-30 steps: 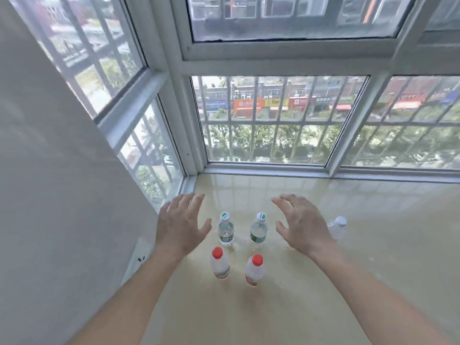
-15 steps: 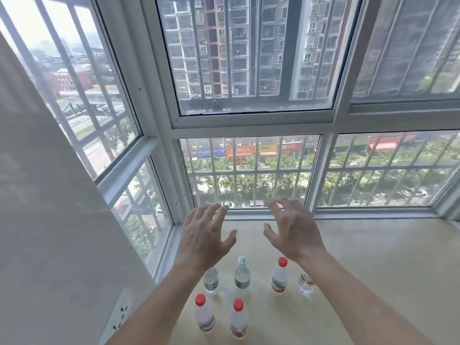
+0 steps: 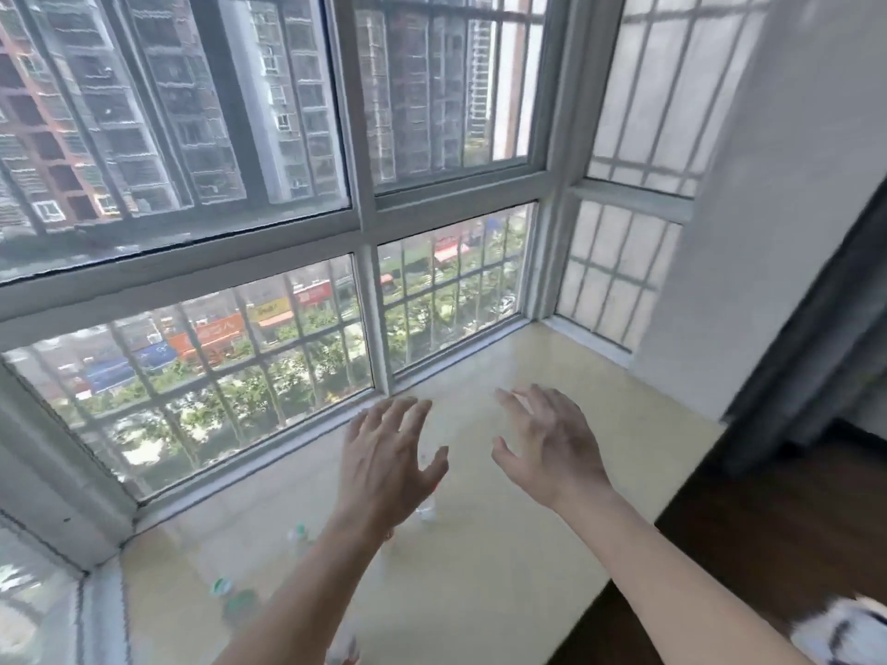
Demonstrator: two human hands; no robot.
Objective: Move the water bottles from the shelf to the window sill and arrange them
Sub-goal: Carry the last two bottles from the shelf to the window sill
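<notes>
Left hand (image 3: 384, 465) and right hand (image 3: 552, 453) raised over sill (image 3: 504, 568), fingers spread (holding nothing), bottles (image 3: 235, 599) blurred.

Motion blur on the pale yellow glossy window sill (image 3: 504, 568): a clear plastic water bottle with a green cap (image 3: 230, 595) near the sill's left edge and a second bottle with a greenish top (image 3: 298, 532) just behind it read only as streaks, labels illegible. A third bottle (image 3: 427, 508) is mostly hidden behind the left hand (image 3: 384, 465). A red-and-white bottle (image 3: 345, 647) is partly covered by the left forearm and cropped by the bottom edge, so the total count is uncertain. White, dark-marked object (image 3: 849, 631) off the sill's right end: cropped at the picture's corner, unidentifiable.
</notes>
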